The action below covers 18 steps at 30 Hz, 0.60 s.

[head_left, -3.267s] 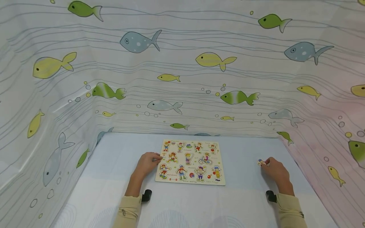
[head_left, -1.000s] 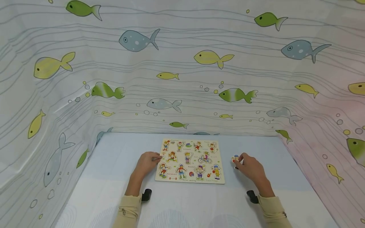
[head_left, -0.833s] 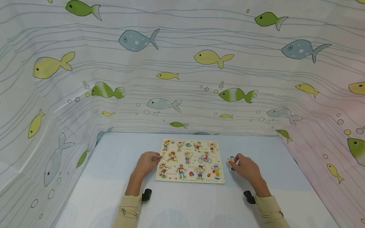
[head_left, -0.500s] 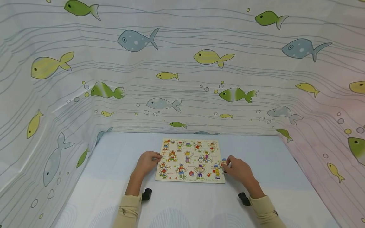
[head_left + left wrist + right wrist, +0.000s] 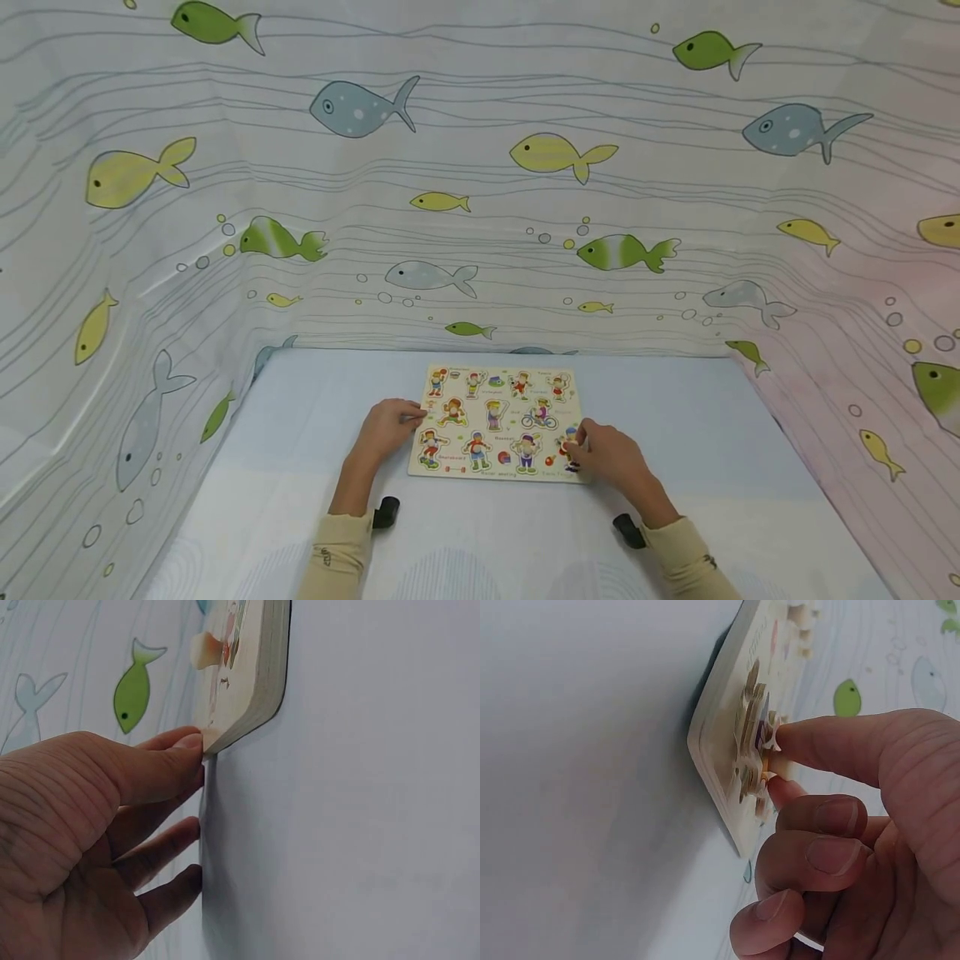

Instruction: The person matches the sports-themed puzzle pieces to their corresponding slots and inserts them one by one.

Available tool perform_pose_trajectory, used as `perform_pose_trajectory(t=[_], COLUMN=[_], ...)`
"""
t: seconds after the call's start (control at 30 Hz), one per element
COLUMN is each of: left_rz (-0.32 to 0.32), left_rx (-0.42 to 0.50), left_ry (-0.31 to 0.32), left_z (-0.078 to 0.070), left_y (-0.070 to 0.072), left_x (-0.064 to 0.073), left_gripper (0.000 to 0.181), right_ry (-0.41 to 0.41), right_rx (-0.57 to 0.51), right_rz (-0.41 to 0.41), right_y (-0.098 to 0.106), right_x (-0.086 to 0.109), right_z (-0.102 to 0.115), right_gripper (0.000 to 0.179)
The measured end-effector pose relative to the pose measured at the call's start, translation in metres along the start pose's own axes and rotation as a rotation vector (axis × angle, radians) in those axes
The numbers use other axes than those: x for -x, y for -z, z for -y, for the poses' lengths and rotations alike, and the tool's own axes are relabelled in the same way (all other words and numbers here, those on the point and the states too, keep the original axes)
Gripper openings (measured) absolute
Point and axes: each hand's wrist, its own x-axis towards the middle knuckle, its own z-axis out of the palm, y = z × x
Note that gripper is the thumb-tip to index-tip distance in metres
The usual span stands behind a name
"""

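A pale wooden peg puzzle board (image 5: 420,471) with several cartoon sports figures lies flat on the table. My left hand (image 5: 386,433) pinches its left edge between thumb and forefinger; the left wrist view shows the thumb (image 5: 180,754) at the corner, the other fingers spread loosely. In my right hand (image 5: 615,458), thumb and forefinger grip a small puzzle piece (image 5: 571,434), a figure in a blue cap. That piece overlaps the lower-right figure of the board in the head view. In the right wrist view the held piece (image 5: 770,742) is close over the board's surface, its knob mostly hidden by fingers.
The table (image 5: 480,533) wears a pale blue and white cloth. Around its back and sides stands a fish-patterned curtain (image 5: 450,233). Each wrist carries a small black camera, as on the left (image 5: 386,512) and right (image 5: 628,531).
My right hand has carried the puzzle piece leftward from the table's right side to over the board's lower-right corner. The left hand and the board have stayed in place.
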Motion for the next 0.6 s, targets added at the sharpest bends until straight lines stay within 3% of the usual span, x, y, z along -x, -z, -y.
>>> perform_pose_trajectory(t=[0.6], left_rz=[0.011], left_rx=[-0.004], left_ry=[0.003], left_z=[0.0005], left_y=[-0.0007], left_x=[-0.0013], left_gripper=[0.017], right_ry=[0.028], right_rx=[0.036], right_rz=[-0.018], right_y=[-0.0079], right_x=[0.0033], right_z=[0.0041], right_gripper=[0.025])
